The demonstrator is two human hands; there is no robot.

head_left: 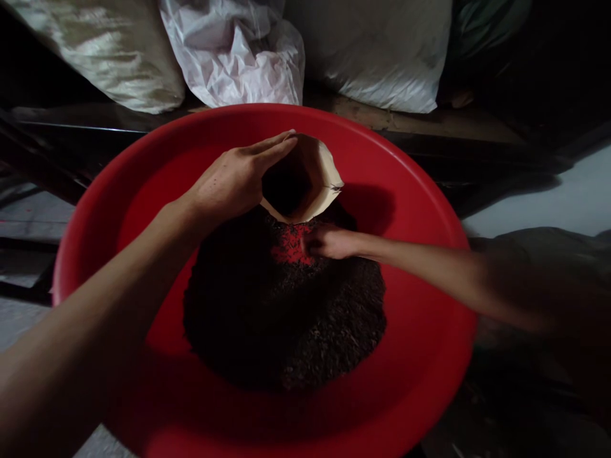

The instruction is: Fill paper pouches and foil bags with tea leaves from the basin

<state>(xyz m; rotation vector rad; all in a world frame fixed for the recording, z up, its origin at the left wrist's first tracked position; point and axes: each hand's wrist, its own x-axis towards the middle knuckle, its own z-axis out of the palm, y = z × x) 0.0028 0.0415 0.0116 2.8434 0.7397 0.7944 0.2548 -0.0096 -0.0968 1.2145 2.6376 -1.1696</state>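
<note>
A paper bag [327, 175], pale brown with its mouth open toward me, is tilted over the heap in the basin. My left hand [233, 178] grips the bag's upper left side, fingers along its rim. Dark shreds like loose tea leaves [334, 331] lie heaped in a big red basin [420, 292]. Just below the bag's mouth, my right hand [334, 242] is in the heap with its fingers curled, beside a patch where the red bottom shows through. What those fingers hold, if anything, is hidden. The inside of the bag is in deep shadow.
Behind the basin, a crumpled white plastic bag [238, 57] stands between a pale sack [109, 51] and another large whitish sack [382, 51]. They rest on a dark wooden ledge [420, 124] close to the basin's far rim.
</note>
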